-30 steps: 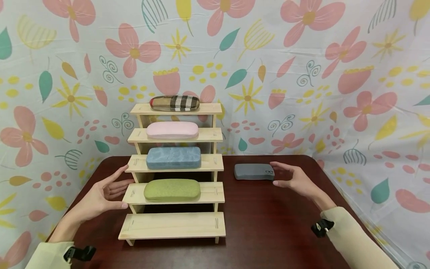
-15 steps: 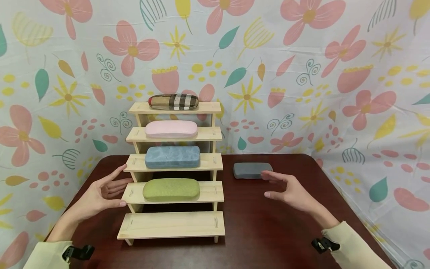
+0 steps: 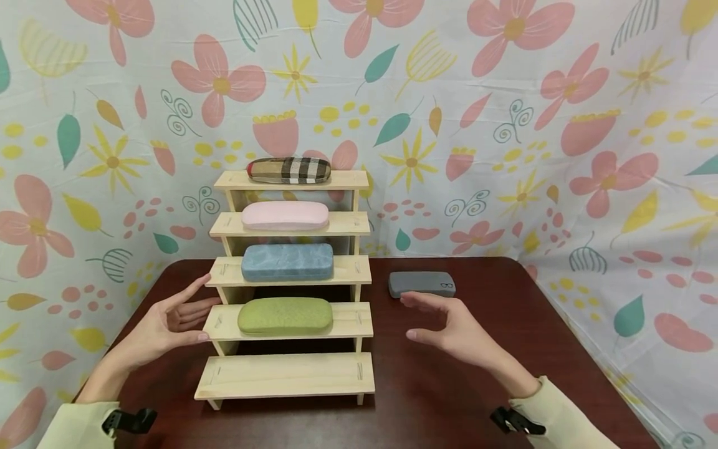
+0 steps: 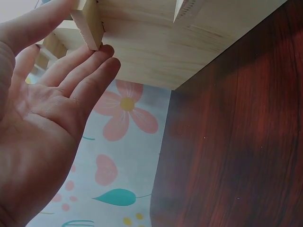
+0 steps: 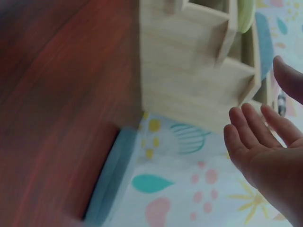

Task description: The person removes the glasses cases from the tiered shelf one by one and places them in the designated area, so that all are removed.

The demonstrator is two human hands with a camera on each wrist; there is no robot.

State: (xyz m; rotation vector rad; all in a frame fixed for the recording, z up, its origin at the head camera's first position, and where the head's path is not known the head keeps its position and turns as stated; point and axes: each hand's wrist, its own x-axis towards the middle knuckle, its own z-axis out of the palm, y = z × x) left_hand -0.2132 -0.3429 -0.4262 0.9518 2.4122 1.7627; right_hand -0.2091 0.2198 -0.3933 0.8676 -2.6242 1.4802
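Observation:
A stepped wooden rack (image 3: pixel 283 377) stands left of centre in the head view. Glasses cases lie on its upper four steps: a plaid one (image 3: pixel 289 170), a pink one (image 3: pixel 285 216), a blue one (image 3: pixel 287 262) and a green one (image 3: pixel 285 315). My left hand (image 3: pixel 162 327) is at the rack's left side, fingertips at the step ends. In the left wrist view its fingers (image 4: pixel 102 71) reach a step's edge. My right hand (image 3: pixel 457 330) holds nothing, spread between the rack and a grey glasses case (image 3: pixel 423 284) on the table. Its fingertips overlap that case's front edge in this view.
The dark red table (image 3: pixel 437 399) carries the rack and the grey case. A flower-printed cloth (image 3: pixel 426 112) hangs behind and along both sides. Black straps (image 3: pixel 516 421) sit at both wrists over the sleeves.
My right hand has moved left and nearer, away from the grey case's right end towards the rack. The grey case stays in place, and my left hand remains at the rack.

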